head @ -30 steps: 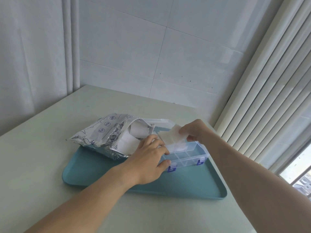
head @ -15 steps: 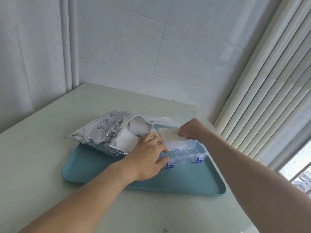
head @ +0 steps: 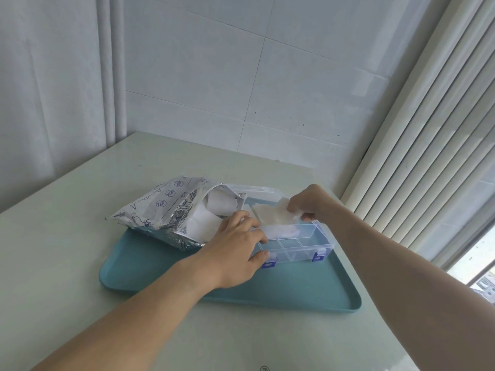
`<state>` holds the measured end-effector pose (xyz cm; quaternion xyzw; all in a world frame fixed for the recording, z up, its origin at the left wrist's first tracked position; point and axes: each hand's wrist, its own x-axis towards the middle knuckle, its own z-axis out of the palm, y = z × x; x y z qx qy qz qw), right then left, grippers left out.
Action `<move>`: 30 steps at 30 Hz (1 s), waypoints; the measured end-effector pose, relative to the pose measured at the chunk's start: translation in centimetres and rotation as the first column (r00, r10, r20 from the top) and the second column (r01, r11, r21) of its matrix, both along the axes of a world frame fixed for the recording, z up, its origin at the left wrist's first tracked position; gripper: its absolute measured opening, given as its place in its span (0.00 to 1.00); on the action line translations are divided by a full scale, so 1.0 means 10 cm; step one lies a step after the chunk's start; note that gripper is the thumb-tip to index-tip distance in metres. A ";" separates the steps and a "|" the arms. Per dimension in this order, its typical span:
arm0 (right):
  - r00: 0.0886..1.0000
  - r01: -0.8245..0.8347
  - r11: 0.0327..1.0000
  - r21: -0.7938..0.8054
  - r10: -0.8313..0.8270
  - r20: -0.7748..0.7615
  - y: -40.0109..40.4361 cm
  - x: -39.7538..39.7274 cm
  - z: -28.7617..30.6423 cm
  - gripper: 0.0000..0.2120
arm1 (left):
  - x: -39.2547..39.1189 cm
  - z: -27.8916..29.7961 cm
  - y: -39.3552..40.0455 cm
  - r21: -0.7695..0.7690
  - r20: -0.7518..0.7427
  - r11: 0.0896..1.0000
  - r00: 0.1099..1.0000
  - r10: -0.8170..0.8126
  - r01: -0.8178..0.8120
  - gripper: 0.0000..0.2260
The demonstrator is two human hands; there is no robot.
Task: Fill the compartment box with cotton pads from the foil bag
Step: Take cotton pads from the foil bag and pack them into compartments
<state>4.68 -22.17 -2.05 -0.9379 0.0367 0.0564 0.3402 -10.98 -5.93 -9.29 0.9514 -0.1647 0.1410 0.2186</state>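
Head view. A clear compartment box [head: 294, 243] w/ blue latches [head: 268, 263] is seen lying on a teal tray [head: 294, 293], its lid [head: 257, 192] swung open toward 12 o'clock. The left end of the box is gripped by the left hand [head: 235, 253] — fingers are curled over the top rim, thumb is pressed against the front wall beside the left latch. A stack of cotton pads [head: 273, 214] is pinched by the right hand [head: 308, 203] at the stack's 3 o'clock edge, fingers bent round it, and is held low over the rear compartments; whether it touches the box cannot be told. More pads [head: 281, 231] are seen in the rear-left compartment. The front compartments are shown w/o pads. At approx. 9–10 o'clock of the box a foil bag [head: 166, 207] is laid half on the tray, half on the pale table [head: 80, 250] — its mouth is turned toward the box, w/ white pads [head: 203, 226] visible inside.
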 end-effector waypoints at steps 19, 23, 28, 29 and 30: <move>1.000 0.012 0.963 0.268 -0.017 0.016 -0.16 0.02 0.10 0.10 | -0.01 0.00 0.00 0.003 -0.013 1.000 1.000 0.002 -0.002 0.19; 0.998 0.019 0.983 0.182 -0.007 -0.064 -0.17 0.02 0.02 0.07 | -0.01 0.00 0.00 0.000 -0.013 1.000 1.000 0.000 0.000 0.19; 0.999 -0.022 0.998 -0.060 0.024 0.022 -0.05 -0.01 -0.11 0.05 | 0.00 0.00 0.00 0.007 -0.008 1.000 1.000 0.000 0.000 0.18; 0.999 -0.035 0.995 -0.096 0.037 0.013 -0.03 -0.02 -0.13 0.06 | 0.00 0.00 0.00 0.005 -0.004 1.000 1.000 0.001 -0.001 0.18; 0.999 -0.045 0.991 -0.126 0.046 0.006 -0.02 -0.01 -0.14 0.07 | 0.00 -0.01 0.00 0.004 -0.002 1.000 1.000 0.000 0.000 0.18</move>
